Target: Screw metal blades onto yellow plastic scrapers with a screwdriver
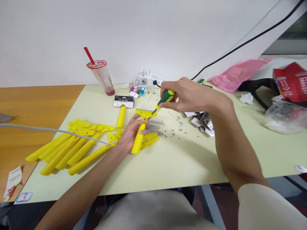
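Note:
My left hand (130,133) is closed around a yellow scraper (138,140), its wide head tilted up and away from me. A metal blade strip shows along the head's far edge. My right hand (179,95) grips a green and yellow screwdriver (165,98) from above, its tip at the right part of the scraper head. Whether the tip sits in a screw is too small to tell. Metal blades (155,126) lie just beyond my left hand, partly covered by it. Small screws and nuts (178,127) are scattered to the right. Yellow scraper pieces (150,140) lie under the held scraper.
Several yellow scraper handles (76,145) are piled at left, a pale cord crossing over them. A packaged scraper (121,116) lies behind. A drink cup (103,78) with a red straw leans near the wall. Black-and-white packaging cards (203,123), pink plastic (240,76) and a red box (291,81) are at right.

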Demonstrator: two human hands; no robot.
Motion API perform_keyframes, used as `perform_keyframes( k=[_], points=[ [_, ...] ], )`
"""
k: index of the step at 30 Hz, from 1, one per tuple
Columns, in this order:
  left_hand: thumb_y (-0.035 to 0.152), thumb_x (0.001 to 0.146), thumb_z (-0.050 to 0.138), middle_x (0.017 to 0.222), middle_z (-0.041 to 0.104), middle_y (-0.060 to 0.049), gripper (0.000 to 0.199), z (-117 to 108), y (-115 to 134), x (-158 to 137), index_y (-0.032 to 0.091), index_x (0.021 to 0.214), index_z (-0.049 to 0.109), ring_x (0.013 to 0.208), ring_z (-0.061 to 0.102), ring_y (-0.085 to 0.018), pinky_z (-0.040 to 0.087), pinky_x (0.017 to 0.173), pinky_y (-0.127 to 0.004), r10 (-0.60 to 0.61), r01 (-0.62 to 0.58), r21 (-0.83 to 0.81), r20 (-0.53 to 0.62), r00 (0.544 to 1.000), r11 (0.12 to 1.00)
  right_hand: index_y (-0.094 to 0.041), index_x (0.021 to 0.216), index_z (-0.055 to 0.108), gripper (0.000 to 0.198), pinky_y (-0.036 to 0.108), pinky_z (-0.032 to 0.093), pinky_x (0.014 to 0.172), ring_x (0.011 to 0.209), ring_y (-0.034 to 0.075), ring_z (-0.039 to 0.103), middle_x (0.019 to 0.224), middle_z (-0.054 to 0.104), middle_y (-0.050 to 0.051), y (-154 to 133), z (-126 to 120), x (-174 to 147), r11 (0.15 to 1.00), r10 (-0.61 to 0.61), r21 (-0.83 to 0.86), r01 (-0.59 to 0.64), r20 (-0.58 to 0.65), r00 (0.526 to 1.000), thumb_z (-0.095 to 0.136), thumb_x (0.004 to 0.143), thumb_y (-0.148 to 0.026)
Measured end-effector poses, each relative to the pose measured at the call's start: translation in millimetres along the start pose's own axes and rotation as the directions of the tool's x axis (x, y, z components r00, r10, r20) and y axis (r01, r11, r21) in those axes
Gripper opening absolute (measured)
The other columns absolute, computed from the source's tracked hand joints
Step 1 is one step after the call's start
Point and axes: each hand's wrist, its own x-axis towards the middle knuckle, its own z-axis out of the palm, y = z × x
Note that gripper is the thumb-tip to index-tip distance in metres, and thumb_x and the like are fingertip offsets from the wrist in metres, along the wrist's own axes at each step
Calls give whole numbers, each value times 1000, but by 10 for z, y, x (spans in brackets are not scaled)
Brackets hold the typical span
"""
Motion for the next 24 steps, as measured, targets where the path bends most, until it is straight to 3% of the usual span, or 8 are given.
perform_keyframes(
  k=[9, 24],
  points=[
    [2, 75, 81, 123, 70, -11, 57, 19, -11, -7, 23, 123, 59, 81, 68, -10, 38, 47, -11, 3, -3, 40, -3, 1000, 999, -23, 84, 62, 41, 37, 34, 76, 81, 25, 58, 66, 49, 0, 23, 33, 13, 997, -37, -68, 33, -61, 997, 72, 98, -61],
    [5, 73, 83, 108, 68, -3, 53, 68, -14, -41, 26, 113, 55, 83, 70, -13, 39, 47, -14, 55, -50, 148, -33, 998, 988, -22, 73, 60, 55, 40, 28, 76, 71, 21, 41, 59, 44, 0, -2, 16, 31, 979, -83, -192, 61, -106, 991, 62, 102, -68]
  ],
)
